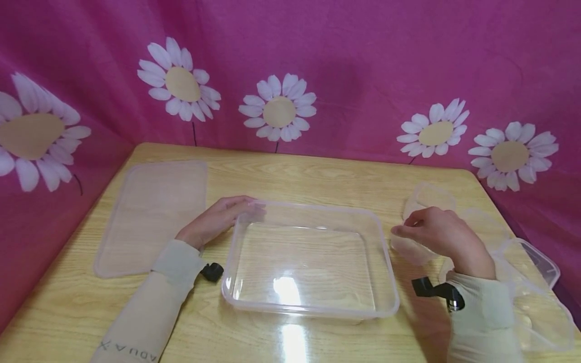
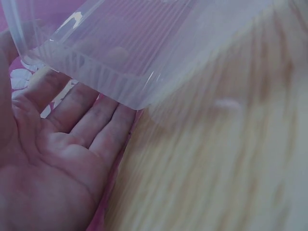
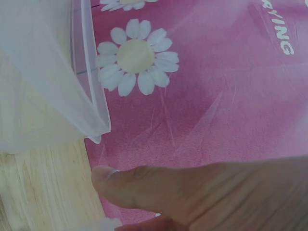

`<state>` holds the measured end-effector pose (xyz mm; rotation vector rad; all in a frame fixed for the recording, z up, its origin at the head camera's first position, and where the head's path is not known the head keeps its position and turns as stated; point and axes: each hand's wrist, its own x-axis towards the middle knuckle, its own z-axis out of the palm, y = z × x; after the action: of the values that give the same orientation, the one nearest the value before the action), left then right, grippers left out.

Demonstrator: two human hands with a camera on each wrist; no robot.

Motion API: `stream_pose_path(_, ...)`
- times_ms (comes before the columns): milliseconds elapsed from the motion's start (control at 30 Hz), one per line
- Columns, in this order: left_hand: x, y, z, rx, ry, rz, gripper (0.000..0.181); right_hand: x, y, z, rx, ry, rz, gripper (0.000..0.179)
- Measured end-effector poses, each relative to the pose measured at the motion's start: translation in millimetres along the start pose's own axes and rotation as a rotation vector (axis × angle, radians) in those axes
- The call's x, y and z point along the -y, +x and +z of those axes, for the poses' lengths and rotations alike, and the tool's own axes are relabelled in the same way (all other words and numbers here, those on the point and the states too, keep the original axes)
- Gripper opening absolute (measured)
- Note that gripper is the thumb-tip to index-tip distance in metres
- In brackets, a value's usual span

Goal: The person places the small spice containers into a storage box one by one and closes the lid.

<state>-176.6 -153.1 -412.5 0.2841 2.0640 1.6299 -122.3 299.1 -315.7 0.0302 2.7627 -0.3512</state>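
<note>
A large clear rectangular plastic container [image 1: 313, 308] sits upright on the table in the middle of the head view. My left hand [image 1: 222, 217] is at its far left corner. In the left wrist view, the fairly straight fingers [image 2: 79, 108] lie against the ribbed outer wall [image 2: 120, 79], their tips behind the plastic. To the container's right, my right hand [image 1: 442, 237] pinches the edge of a small translucent plastic container [image 1: 410, 250] between thumb and fingers. The right wrist view shows the thumb [image 3: 130, 185] and a sliver of translucent plastic [image 3: 101, 225]; the other fingers are mostly hidden.
A frosted rectangular lid [image 1: 156, 217] lies flat at the left. Beyond and beside the right hand are a small translucent piece [image 1: 431, 194], a clear container [image 1: 542, 259] and more clear plastic pieces [image 1: 544, 322]. A pink flowered cloth [image 1: 354, 101] hangs behind the wooden table [image 1: 317, 171].
</note>
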Motion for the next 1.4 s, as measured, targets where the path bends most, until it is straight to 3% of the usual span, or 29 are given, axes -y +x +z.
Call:
stream_pose_path(500,-1.9,-1.7,2.7,0.046,-0.015,0.027,0.043,7.6,5.4,8.5,0.082,-0.021,-0.045,0.058)
stream_pose_path(733,-1.3,-1.7,2.1,0.036,-0.012,0.016,0.042,12.2,8.1,17.1,0.092,-0.033,-0.178,0.043)
stream_pose_path(1133,-0.8,-0.3,2.1,0.043,0.001,0.030,0.043,20.9,10.8,23.1,0.115,-0.046,-0.169,0.033)
stream_pose_path(1400,0.3,-0.3,1.5,0.035,0.018,0.024,0.044,24.6,10.9,23.3,0.095,-0.082,-0.206,0.028)
